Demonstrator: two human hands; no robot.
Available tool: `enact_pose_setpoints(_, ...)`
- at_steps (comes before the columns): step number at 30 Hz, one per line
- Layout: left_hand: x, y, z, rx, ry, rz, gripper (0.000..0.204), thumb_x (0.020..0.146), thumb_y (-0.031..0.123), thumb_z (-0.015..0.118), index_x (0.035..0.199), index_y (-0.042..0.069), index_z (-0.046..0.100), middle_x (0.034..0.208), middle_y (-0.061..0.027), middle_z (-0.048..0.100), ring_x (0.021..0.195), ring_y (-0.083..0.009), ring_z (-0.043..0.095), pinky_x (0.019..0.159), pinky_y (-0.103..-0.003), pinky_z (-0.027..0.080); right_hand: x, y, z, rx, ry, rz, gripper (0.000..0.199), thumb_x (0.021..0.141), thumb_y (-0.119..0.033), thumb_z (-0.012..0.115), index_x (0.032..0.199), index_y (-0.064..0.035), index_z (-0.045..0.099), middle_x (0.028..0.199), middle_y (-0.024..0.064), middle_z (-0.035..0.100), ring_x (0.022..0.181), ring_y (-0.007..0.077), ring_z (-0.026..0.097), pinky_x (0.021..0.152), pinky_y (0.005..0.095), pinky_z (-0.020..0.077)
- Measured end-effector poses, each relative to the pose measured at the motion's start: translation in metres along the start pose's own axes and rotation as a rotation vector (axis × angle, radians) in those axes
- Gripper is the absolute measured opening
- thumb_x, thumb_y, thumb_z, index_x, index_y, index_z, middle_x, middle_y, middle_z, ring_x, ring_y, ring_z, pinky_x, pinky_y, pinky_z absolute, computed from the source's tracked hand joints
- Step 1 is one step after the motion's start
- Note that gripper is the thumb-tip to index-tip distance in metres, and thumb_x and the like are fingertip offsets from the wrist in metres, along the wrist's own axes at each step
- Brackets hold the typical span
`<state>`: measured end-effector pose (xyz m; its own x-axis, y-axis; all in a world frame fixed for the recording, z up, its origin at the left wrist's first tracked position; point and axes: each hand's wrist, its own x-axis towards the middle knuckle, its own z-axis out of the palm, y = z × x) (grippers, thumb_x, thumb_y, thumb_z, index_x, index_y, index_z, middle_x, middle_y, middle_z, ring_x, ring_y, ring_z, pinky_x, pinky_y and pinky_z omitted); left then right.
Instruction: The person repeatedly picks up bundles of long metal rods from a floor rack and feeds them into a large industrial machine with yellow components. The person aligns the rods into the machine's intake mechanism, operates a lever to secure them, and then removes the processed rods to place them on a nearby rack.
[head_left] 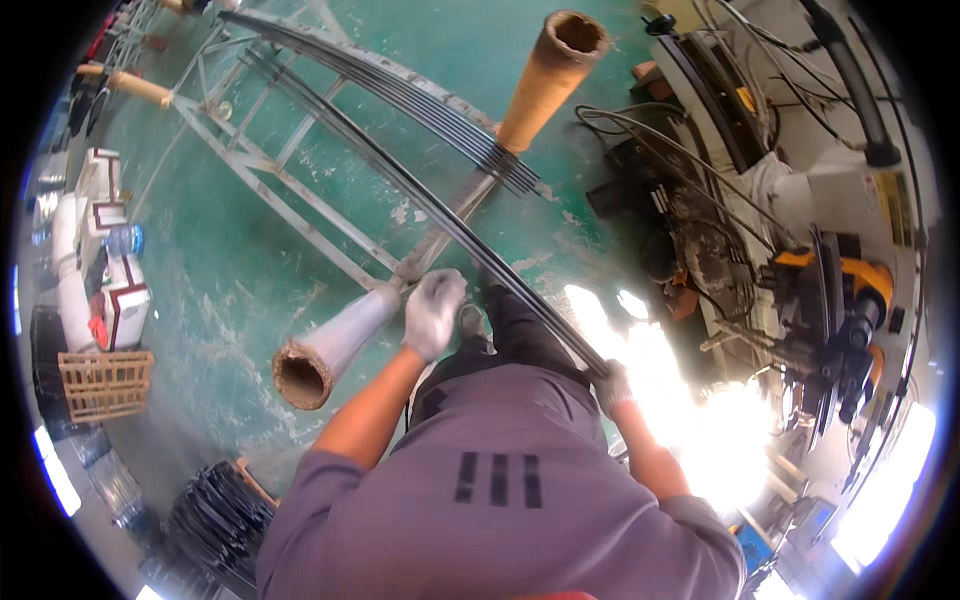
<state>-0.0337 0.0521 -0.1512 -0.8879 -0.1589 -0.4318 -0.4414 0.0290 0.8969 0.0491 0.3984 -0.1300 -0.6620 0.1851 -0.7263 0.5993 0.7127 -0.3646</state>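
Long dark metal bars [430, 200] slant from the far left down toward my right side, crossing over a metal stand [335, 245]. At their near end my right hand [614, 388], in a light glove, is closed around them. My left hand [434, 314], also gloved, is curled into a loose fist beside the pale padded cardboard tube [345, 335] on the stand's near corner. Nothing shows in it, and it is apart from the bars. A second set of dark bars [400, 95] rests across the stand farther off, against an upright brown cardboard tube [550, 85].
To the right stands a machine with cables and an orange-and-black part [868, 285]. Bright glare covers the floor near my right hand. Along the left are white boxes [125, 285], a wooden crate [105, 385] and a heap of black strips [215, 520].
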Motion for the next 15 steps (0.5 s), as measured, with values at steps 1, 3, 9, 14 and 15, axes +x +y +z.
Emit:
enact_pose_setpoints(1,0.019,-0.031,0.009,-0.470,0.020,-0.182,0.036,0.095,0.028,0.059,0.117,0.001,0.056,0.102,-0.0069,0.065,0.092,-0.0207,0.064,0.086,-0.036,0.050,-0.019,0.025,-0.001,0.002,0.073,-0.068,0.040,0.085,-0.034,0.072,0.093,0.0035,0.060,0.078,0.0214,0.064,0.071,0.0316,0.061,0.064,0.0405,0.0480)
enact_pose_setpoints(3,0.045,-0.037,0.019,-0.695,-0.051,-0.294,0.032,0.096,0.031,0.058,0.110,0.003,0.055,0.097,-0.0088,0.063,0.091,-0.0239,0.063,0.085,-0.040,0.051,-0.058,0.041,-0.015,-0.190,0.066,0.095,0.034,0.088,-0.030,0.068,0.089,0.0036,0.063,0.079,0.0239,0.064,0.071,0.0327,0.062,0.067,0.0417,0.0475)
enact_pose_setpoints(9,0.043,0.006,0.050,-1.208,-0.155,-0.506,0.028,0.098,0.028,0.055,0.086,0.004,0.051,0.080,-0.0111,0.058,0.078,-0.0279,0.059,0.074,-0.042,0.049,-0.120,0.135,-0.025,-0.732,0.184,-0.283,0.018,0.087,-0.015,0.057,0.098,-0.0210,0.069,0.077,0.0110,0.060,0.072,0.0323,0.064,0.062,0.0428,0.0511)
enact_pose_setpoints(14,-0.005,0.019,0.090,-1.107,-0.252,-0.581,0.015,0.093,0.013,0.052,0.084,0.002,0.055,0.077,-0.0103,0.055,0.074,-0.0276,0.055,0.075,-0.045,0.047,-0.139,0.221,-0.056,-0.677,0.283,0.137,0.008,0.081,-0.015,0.059,0.079,-0.0079,0.062,0.078,0.0157,0.065,0.074,0.0378,0.063,0.069,0.0489,0.0484)
enact_pose_setpoints(15,-0.006,0.034,0.087,-1.092,-0.258,-0.505,0.014,0.093,0.013,0.052,0.085,0.002,0.055,0.077,-0.0101,0.055,0.074,-0.0271,0.055,0.075,-0.045,0.047,-0.144,0.249,-0.062,-0.583,0.322,0.226,0.010,0.080,-0.014,0.059,0.075,-0.0064,0.060,0.078,0.0170,0.066,0.077,0.0392,0.063,0.072,0.0495,0.0479)
